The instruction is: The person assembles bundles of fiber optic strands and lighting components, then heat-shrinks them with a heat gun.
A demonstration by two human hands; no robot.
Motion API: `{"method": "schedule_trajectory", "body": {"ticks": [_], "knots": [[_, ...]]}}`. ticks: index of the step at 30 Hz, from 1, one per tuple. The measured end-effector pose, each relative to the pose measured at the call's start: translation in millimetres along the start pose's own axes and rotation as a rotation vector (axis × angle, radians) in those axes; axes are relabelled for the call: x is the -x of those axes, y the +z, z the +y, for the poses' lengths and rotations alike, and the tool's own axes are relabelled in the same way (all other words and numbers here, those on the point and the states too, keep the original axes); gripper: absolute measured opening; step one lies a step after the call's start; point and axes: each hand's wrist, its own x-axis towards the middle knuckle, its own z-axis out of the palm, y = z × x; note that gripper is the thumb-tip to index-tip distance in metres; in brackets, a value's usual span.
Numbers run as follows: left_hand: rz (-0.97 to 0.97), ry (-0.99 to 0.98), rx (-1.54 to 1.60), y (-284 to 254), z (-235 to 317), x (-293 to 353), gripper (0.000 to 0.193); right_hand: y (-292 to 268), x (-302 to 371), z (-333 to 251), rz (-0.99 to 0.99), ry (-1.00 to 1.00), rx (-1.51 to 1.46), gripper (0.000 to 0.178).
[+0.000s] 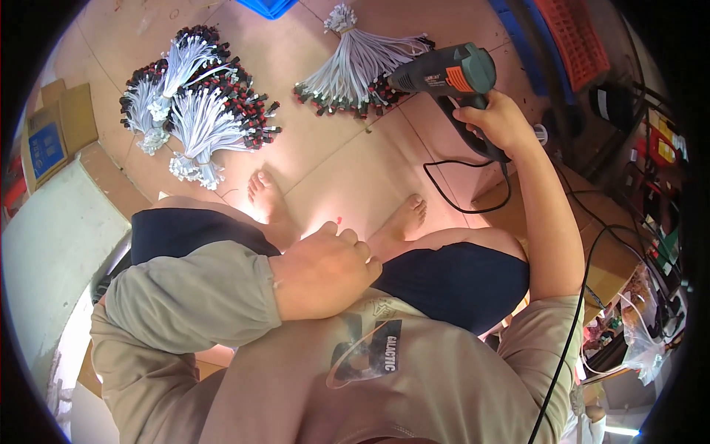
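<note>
A dark green heat gun [473, 68] with an orange vent is gripped by its handle in my right hand [497, 122]. Its nozzle points left, over the edge of a bundle of white cables [355, 63] with black and red ends on the floor. My left hand [325, 270] is curled closed in front of my body, above my lap. Whatever its fingers may hold is hidden. A tiny red speck [339, 220] shows just beyond the knuckles. More tied bundles of white cables [203, 122] lie in a pile at the far left.
The heat gun's black cord [473, 211] loops down and runs along my right arm. Cardboard boxes [74, 122] stand at the left beside a pale curved surface [63, 237]. A red crate [573, 44] sits at the far right. My bare feet [266, 194] are on the tiles.
</note>
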Motion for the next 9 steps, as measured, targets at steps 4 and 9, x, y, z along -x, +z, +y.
{"method": "schedule_trajectory", "body": {"ticks": [4,9], "knots": [[0.02,0.02,-0.005,0,-2,-1,0.042,3,-7,-9,0.023,-0.049,0.028,0.044],[-0.006,-0.012,0.02,-2,-2,-1,0.047,-1,-6,-15,0.023,-0.037,0.027,0.036]]}}
